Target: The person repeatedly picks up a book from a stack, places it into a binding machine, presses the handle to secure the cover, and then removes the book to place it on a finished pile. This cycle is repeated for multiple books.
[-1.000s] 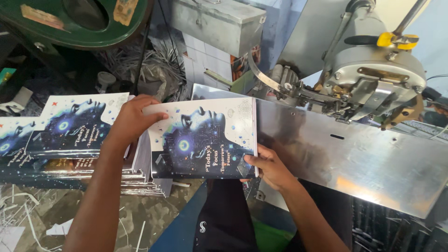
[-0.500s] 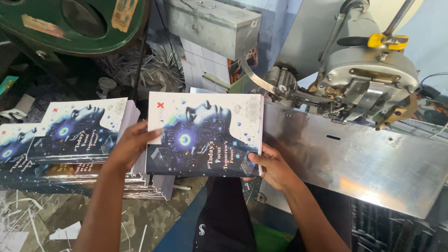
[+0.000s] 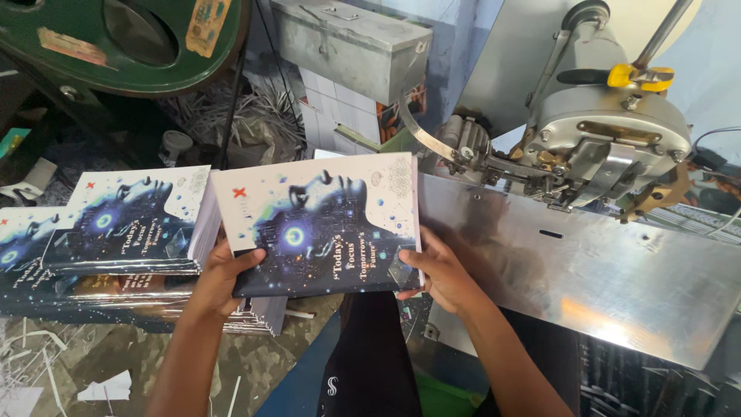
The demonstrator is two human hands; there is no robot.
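Booklet bundle [image 3: 320, 228] is gripped at its lower corners: left hand [image 3: 224, 278] and right hand [image 3: 444, 274] closed on it. Judged stiff, moderately heavy, glossy.

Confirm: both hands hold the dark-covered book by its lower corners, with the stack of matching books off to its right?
Not quite. The stack of matching books lies to the left of the held book, not the right; the head view shows it. On the right is the shiny metal machine table. The rest stands: left hand and right hand grip its lower corners.
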